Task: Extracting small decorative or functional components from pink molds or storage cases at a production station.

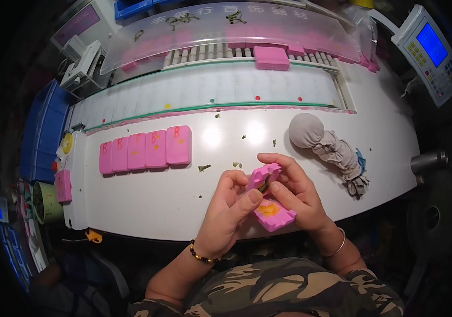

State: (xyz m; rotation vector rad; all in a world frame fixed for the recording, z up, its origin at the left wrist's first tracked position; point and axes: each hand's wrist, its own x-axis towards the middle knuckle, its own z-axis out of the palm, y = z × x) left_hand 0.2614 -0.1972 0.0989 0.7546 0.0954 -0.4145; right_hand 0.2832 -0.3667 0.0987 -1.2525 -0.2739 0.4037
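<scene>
A pink rubber mold [276,221], parted into two halves, is held near the table's front edge. My left hand [230,203] grips it from the left, thumb laid along the opening. Closed round the other side, my right hand [301,198] has its thumb at the raised half. Between the halves shows a small dark green piece [264,185], partly hidden by my fingers. Orange-yellow colour marks the lower half's inner face. Small green scraps [204,168] lie on the table beyond my left hand. Several closed pink molds [178,145] with red marks stand in a row farther left.
A knotted grey cloth bundle [306,131] lies to the right. Behind are a pale strip with a green edge [212,101], rollers [210,52] under a clear sheet [199,26], and another pink block [272,57]. A control panel [432,45] stands far right, a blue bin [43,137] left.
</scene>
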